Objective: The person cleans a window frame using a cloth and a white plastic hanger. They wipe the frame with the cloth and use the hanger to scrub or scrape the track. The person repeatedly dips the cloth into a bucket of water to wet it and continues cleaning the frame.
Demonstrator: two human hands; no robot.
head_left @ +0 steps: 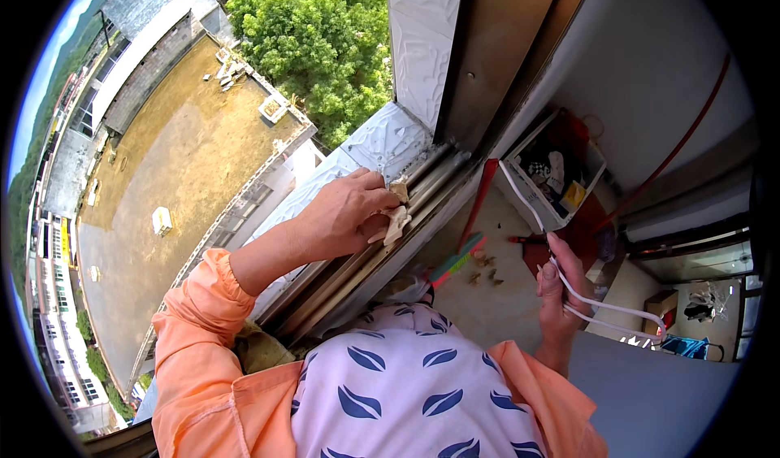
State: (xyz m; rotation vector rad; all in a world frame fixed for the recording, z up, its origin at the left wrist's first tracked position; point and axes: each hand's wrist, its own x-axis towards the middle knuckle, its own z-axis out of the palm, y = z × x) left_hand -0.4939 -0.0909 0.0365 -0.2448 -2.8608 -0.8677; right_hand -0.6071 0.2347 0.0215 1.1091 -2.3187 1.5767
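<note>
My left hand (341,211) is over the metal tracks (353,275) of a window sill, its fingers closed on a crumpled, dirty tissue or rag (396,221). White textured tiles (390,141) line the outer ledge beside it, with dark debris near the track's far corner. On the right, inside the room, my right hand (563,281) grips a bent white wire or thin rod (615,307), which loops out past the wrist and runs up towards the window frame. What its far end touches cannot be told.
Beyond the ledge is a drop to a flat roof (201,123) and a tree (317,49). Indoors, a broom (457,260) stands near small debris on the floor (493,312). A white bin (551,214) with cloths and a red dustpan (542,257) lie farther right.
</note>
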